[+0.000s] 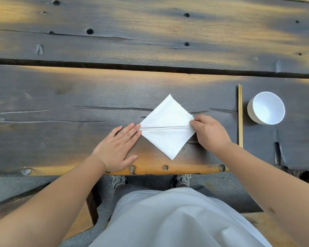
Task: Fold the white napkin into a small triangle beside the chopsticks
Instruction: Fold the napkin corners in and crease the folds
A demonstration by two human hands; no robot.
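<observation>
Pale clothing and 2 bare forearms are filling the foreground, reaching out over the near edge of the dark wooden surface [61,90]. Left hand [117,148] is lying flat and unclenched, palm down, its fingertips [136,128] pressing the left corner of the white napkin [168,136]. Right hand [210,132] is curling over the opposite corner, thumb and forefinger appearing to pinch the cloth at the right end of the crease; whether that grip is fully clamping the fabric cannot be told. The napkin is lying as a diamond between the 2 hands, 1 point aimed away from the person and 1 toward the near edge, with a straight fold line running from the left fingertips to the right grip. Loose threads are showing at its far and right corners, suggesting thin woven fabric: light, soft, limp, likely to slide on the wood unless pinned. Corners and crease ends are judged the best places to take hold, as the middle would bunch. Chopsticks [240,114] are lying just beyond the right hand, on its outer side, not touching the napkin. A white bowl [266,107] is standing farther out, past the chopsticks.
</observation>
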